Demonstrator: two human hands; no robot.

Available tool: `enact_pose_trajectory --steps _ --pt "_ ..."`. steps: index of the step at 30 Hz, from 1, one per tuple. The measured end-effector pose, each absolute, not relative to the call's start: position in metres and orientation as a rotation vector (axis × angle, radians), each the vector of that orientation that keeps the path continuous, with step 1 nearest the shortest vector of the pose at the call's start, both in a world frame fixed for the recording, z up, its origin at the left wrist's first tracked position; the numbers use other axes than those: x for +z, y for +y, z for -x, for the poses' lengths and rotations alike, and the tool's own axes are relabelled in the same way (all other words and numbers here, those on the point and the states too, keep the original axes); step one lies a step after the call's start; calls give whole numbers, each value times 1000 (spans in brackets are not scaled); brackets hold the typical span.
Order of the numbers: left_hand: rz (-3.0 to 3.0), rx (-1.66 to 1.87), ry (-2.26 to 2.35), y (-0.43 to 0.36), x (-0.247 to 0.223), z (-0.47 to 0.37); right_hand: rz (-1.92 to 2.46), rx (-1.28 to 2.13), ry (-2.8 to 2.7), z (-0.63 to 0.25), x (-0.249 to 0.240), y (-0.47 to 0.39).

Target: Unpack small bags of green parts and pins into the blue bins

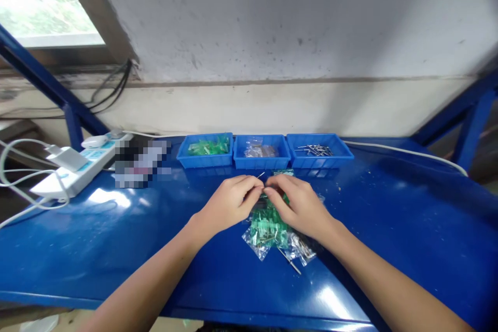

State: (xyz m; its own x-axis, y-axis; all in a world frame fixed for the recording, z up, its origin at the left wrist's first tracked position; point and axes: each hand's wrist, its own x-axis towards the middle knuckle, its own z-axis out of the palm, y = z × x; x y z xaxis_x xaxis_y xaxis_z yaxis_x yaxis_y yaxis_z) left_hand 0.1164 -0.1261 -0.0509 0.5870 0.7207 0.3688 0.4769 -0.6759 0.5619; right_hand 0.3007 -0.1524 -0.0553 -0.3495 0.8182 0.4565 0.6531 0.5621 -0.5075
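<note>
My left hand (233, 201) and my right hand (298, 203) meet fingertip to fingertip over the bench, both closed in a pinch. What they pinch is hidden by the fingers. A thin metal rod (261, 175) shows just beyond my left fingertips; whether it is held or lies behind them I cannot tell. Beneath the hands lies a pile of green plastic pieces (268, 227) with small clear plastic bags (257, 247), partly covered by my right hand. Another slim metal rod (290, 261) rests on the bench at the near side of the pile.
Three blue bins stand along the wall: one with green pieces (210, 145), one with clear bags (260, 150), one with metal rods (317, 150). A white power strip (73, 171) with cables and a blurred-out object (140, 163) are at left. The blue bench (116, 249) is glossy.
</note>
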Motion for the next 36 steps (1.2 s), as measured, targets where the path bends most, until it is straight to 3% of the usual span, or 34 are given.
enact_pose_trajectory --steps 8,16,30,36 --pt "-2386 1065 922 -117 -72 -111 1033 231 -2196 -299 -56 -154" --pt "-2229 1130 983 -126 -77 -112 1180 299 -2104 -296 -52 -155" --pt "-2177 989 1126 -130 -73 -114 1121 339 -2045 -294 -53 -158" --pt "-2260 765 1200 -136 -60 -114 1217 -9 -1734 -312 -46 -149"
